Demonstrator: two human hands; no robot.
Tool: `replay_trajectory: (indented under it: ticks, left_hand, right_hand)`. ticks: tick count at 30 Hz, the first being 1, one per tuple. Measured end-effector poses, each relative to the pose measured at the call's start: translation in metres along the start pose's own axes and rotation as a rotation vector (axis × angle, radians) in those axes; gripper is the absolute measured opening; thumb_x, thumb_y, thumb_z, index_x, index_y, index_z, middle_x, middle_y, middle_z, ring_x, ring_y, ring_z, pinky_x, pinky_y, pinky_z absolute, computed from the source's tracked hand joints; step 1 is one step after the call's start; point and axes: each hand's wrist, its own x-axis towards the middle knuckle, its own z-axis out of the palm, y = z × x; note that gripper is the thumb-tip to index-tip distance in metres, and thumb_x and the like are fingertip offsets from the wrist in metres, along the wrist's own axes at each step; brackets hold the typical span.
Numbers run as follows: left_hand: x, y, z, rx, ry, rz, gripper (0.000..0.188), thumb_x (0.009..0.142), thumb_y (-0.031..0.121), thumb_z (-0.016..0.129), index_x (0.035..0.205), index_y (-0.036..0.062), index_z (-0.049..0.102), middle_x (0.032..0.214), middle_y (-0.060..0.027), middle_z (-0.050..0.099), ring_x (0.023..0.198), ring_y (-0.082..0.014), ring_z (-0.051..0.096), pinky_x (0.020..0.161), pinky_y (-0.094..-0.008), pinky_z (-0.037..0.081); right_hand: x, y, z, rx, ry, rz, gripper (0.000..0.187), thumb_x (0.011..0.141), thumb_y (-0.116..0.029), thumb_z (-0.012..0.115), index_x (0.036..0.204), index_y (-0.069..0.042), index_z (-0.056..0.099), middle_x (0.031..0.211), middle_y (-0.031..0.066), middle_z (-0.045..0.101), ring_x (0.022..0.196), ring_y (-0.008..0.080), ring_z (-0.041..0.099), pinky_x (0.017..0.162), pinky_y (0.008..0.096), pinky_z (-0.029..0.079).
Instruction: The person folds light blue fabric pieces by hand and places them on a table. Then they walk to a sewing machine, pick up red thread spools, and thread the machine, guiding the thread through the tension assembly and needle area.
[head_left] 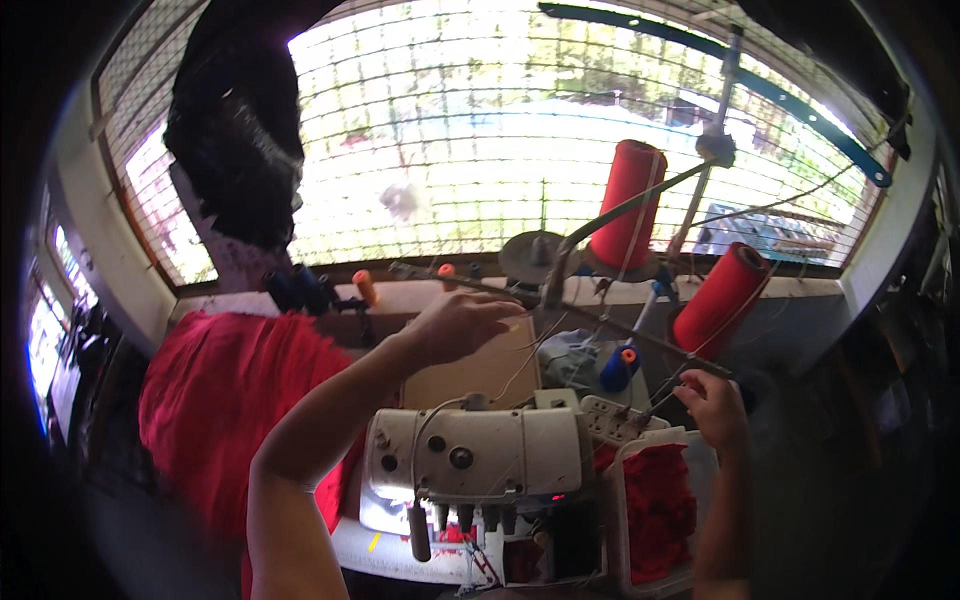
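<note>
My left hand (465, 326) reaches over a white overlock sewing machine (545, 450), its fingers stretched out to the right just below a thin metal thread-stand bar (635, 335). Nothing shows clearly in those fingers. At the right end of the bar my right hand (714, 405) has its thumb and fingers drawn together beside a thin thread; whether it grips the thread is too small to tell. Two big red thread cones, one upright (628, 205) and one tilted (722, 300), stand behind my right hand. A blue thread spool (619, 372) sits between my hands.
Red fabric (235, 390) is heaped on the left. A pale bin (618, 500) with red cloth stands right of the machine, below a power strip (612, 418). Orange spools (365, 288) line the sill before a wire-mesh window (450, 150). A black bag (235, 130) hangs upper left.
</note>
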Motion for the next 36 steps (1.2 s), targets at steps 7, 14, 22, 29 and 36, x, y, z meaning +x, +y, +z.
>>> replay_trajectory:
  ticks: [7, 14, 22, 29, 36]
  left_hand:
    - [-0.081, -0.045, -0.043, 0.019, 0.214, -0.181, 0.012, 0.075, 0.011, 0.055, 0.083, 0.003, 0.059, 0.082, -0.0106, 0.06, 0.079, -0.0236, 0.058, 0.072, -0.0324, 0.044]
    - [-0.115, -0.081, -0.072, -0.123, 0.44, -0.405, 0.017, 0.077, 0.017, 0.057, 0.085, 0.0023, 0.061, 0.077, -0.009, 0.062, 0.067, -0.0122, 0.057, 0.062, -0.0256, 0.045]
    - [-0.201, -0.117, -0.035, -0.034, -0.242, -0.622, 0.034, 0.067, 0.019, 0.065, 0.096, 0.0025, 0.056, 0.081, -0.0128, 0.059, 0.079, -0.0227, 0.057, 0.072, -0.0297, 0.045]
    - [-0.256, -0.122, 0.039, 0.128, -0.339, -0.608, 0.078, 0.056, 0.01, 0.071, 0.122, 0.0113, 0.031, 0.124, -0.0166, 0.029, 0.109, -0.0352, 0.035, 0.09, -0.0376, 0.035]
    - [-0.245, -0.132, 0.043, 0.02, -0.25, -0.622, 0.069, 0.057, 0.011, 0.07, 0.117, 0.01, 0.037, 0.104, -0.0154, 0.045, 0.097, -0.0323, 0.046, 0.082, -0.0376, 0.04]
  right_hand:
    - [-0.028, 0.002, 0.009, -0.028, 0.052, -0.076, 0.022, 0.069, -0.01, 0.061, 0.086, 0.003, 0.057, 0.069, 0.0127, 0.058, 0.062, 0.0165, 0.056, 0.058, 0.0287, 0.044]
    - [-0.089, 0.0, 0.013, -0.072, 0.081, 0.199, 0.019, 0.071, -0.005, 0.055, 0.089, 0.003, 0.055, 0.072, 0.0066, 0.055, 0.062, 0.0104, 0.051, 0.051, 0.0234, 0.043]
    - [-0.144, -0.003, 0.011, -0.117, 0.114, 0.358, 0.021, 0.072, -0.004, 0.053, 0.092, 0.004, 0.053, 0.07, 0.0044, 0.051, 0.061, 0.0097, 0.05, 0.052, 0.0226, 0.043]
    - [-0.164, -0.004, 0.015, -0.102, 0.153, 0.414, 0.024, 0.072, -0.005, 0.054, 0.095, 0.002, 0.054, 0.073, 0.0061, 0.053, 0.06, 0.0104, 0.051, 0.054, 0.0242, 0.045]
    - [-0.16, -0.017, 0.019, -0.086, 0.157, 0.276, 0.023, 0.07, -0.004, 0.057, 0.091, 0.004, 0.055, 0.067, 0.0053, 0.054, 0.059, 0.0096, 0.051, 0.054, 0.0239, 0.043]
